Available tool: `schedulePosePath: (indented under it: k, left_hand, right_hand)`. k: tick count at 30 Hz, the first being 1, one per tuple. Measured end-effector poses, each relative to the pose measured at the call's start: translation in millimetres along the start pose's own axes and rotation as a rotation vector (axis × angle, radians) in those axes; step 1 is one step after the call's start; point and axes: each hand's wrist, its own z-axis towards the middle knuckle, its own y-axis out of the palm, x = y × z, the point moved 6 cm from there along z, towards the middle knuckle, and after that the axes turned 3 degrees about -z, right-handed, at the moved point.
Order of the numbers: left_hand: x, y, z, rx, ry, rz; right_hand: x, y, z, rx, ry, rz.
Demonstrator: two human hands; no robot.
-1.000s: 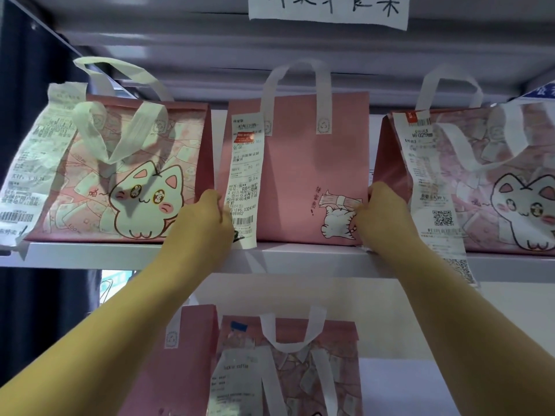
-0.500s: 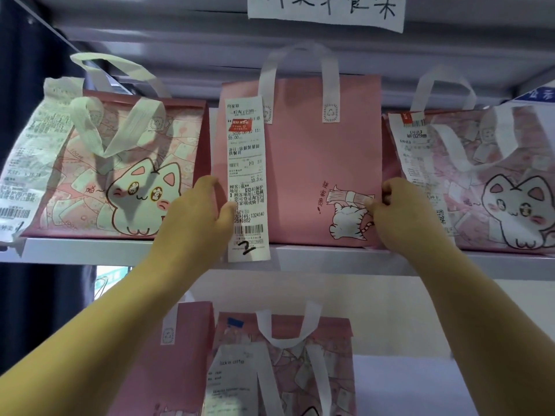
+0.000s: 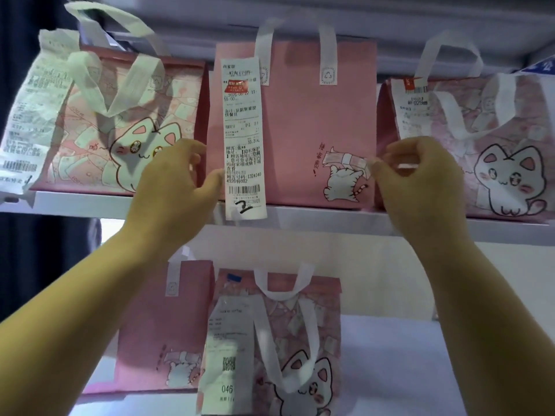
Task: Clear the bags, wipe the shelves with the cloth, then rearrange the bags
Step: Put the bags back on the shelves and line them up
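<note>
Grip slack in left hand (image 3: 177, 178) — unclear whether right hand (image 3: 420, 181) pinches middle bag (image 3: 294, 115).

Plain pink middle bag (image 3: 294, 124) with white handles (image 3: 327, 61) and a small white cat drawing (image 3: 345, 181).

Head camera looks forward, seemingly slightly upward, close at the upper shelf (image 3: 75, 202).

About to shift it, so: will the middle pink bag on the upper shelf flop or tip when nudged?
Probably stays stiff: middle pink bag stands upright with flat sides. Its long receipt hangs loose over the shelf edge, so it may snag.
</note>
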Motion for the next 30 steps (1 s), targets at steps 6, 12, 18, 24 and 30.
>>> schedulePosePath:
  k: [6, 12, 18, 24, 30]
  left_hand:
    - [8, -22, -37, -0.01, 0.042, -0.098]
    - [-9, -40, -87, -0.109, 0.0, -0.162]
    - [-48, -45, -141, -0.288, -0.146, -0.179]
    - [-89, -47, -192, -0.372, -0.303, -0.228]
    - [-124, -45, -232, -0.44, -0.496, -0.24]
  right_hand:
    - [-27, -9, -57, -0.063, 0.026, 0.186]
    - [-40, 4, -118, -0.258, 0.114, 0.218]
    - [-40, 19, -180, -0.398, 0.248, 0.187]
    - [-27, 33, -235, -0.49, 0.416, 0.174]
    - [-14, 53, -272, -0.572, 0.531, 0.187]
